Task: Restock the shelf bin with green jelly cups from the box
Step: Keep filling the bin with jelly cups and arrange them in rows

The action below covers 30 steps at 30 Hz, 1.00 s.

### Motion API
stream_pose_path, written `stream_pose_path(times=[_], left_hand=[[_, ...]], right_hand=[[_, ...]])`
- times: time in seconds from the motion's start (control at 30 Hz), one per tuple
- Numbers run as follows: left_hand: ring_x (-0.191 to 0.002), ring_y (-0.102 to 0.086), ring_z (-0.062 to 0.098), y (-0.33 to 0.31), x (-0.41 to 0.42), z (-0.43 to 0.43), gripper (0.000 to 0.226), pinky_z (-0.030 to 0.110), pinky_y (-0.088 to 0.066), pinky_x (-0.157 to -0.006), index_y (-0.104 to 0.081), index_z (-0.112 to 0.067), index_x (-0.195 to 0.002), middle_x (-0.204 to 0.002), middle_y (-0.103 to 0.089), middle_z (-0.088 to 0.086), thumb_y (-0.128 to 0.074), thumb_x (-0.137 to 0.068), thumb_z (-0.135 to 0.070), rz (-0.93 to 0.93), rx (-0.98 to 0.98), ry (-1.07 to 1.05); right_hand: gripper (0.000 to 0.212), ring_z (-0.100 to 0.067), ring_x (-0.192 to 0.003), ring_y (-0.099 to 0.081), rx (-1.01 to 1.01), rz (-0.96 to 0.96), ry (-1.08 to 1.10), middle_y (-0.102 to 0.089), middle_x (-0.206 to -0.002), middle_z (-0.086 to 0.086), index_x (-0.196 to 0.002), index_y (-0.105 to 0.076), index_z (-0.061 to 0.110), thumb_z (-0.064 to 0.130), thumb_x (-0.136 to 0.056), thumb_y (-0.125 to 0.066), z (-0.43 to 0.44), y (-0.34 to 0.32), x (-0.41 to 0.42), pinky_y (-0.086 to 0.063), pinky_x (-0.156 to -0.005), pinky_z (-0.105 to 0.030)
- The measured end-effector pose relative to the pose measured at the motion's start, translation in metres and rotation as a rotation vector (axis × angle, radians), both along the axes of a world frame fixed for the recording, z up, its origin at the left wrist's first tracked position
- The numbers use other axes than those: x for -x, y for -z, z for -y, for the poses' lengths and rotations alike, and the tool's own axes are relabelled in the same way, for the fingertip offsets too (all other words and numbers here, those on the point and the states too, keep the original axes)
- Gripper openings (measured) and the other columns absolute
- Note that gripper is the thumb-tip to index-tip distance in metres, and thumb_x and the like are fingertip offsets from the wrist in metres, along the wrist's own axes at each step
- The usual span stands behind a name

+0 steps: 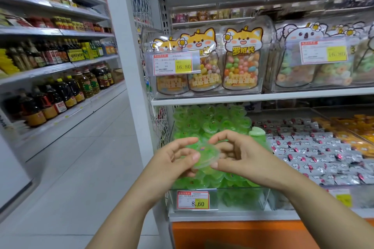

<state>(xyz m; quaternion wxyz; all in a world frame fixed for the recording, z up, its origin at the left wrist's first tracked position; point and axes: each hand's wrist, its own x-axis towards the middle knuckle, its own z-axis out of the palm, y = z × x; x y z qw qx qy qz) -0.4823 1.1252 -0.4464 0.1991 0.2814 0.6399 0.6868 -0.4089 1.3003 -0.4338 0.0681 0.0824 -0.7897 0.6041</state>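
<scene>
Placing step, by the look of it: one cup (206, 155) held between both hands just above the pile (212, 121) in the bin (232, 196), near 6 o'clock of the view. Left hand (176, 159) pinching the rim at the cup's 9 o'clock, thumb on the foil face. Right hand (240, 153) pinching at 3 o'clock, thumb tip at the lower rim, other fingers curled behind. Tilted, foil toward the camera, apparently not yet resting on the pile. Heaped with green cups from back wall to front. No box in view. Price tag (193, 199) clipped to the front wall at 6 o'clock; silver sweets (313, 153) in the neighbouring compartment at 3 o'clock.

Next, probably: lower onto a low spot toward the front, loosen both pinches, then back to the box for more. Worth minding: steep heap, so easy to send cups sliding over the front wall or across the divider at 3 o'clock. Better to set down flat than to drop.
</scene>
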Motion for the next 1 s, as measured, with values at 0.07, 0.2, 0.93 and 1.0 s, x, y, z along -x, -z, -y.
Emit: stream_pose_path(times=[0.07,0.2,0.93,1.0], left_hand=[[-0.058,-0.061,0.008,0.000,-0.002,0.001,0.048,0.018,-0.052,-0.056,-0.058,-0.016,-0.117,-0.070,-0.063,-0.003,-0.063,-0.069,-0.016,0.115,-0.003,0.050],[-0.063,-0.069,0.013,-0.001,-0.003,0.001,0.034,0.021,-0.055,-0.056,-0.055,-0.014,-0.110,-0.070,-0.069,0.002,-0.062,-0.077,-0.007,0.267,-0.015,0.027],[-0.057,-0.063,0.017,0.000,0.085,-0.068,0.020,0.021,-0.044,-0.047,-0.052,0.001,-0.074,-0.053,-0.065,0.008,-0.047,-0.093,0.003,0.221,0.276,-0.467],[-0.074,-0.060,0.024,0.001,0.090,-0.069,0.020,0.025,-0.043,-0.056,-0.054,0.003,-0.073,-0.047,-0.064,0.004,-0.049,-0.093,0.002,0.216,0.308,-0.471]], right_hand=[[0.025,-0.010,-0.073,-0.058,-0.014,-0.016,0.030,-0.065,-0.087,0.000,-0.098,-0.058,0.014,0.004,-0.078,-0.071,0.001,0.000,0.002,-0.049,-0.071,-0.020],[0.019,-0.003,-0.065,-0.061,-0.058,-0.093,0.156,-0.065,-0.084,0.009,-0.095,-0.062,0.015,0.008,-0.079,-0.070,0.001,0.002,0.008,-0.049,-0.067,-0.016],[0.010,-0.008,-0.064,-0.057,-0.179,-0.250,0.443,-0.069,-0.075,0.010,-0.081,-0.068,0.026,0.016,-0.079,-0.071,-0.034,-0.005,-0.002,-0.044,-0.060,-0.013],[0.010,-0.005,-0.062,-0.055,-0.181,-0.255,0.441,-0.068,-0.072,0.013,-0.081,-0.068,0.025,0.016,-0.079,-0.071,-0.034,-0.005,-0.001,-0.042,-0.059,-0.011]])
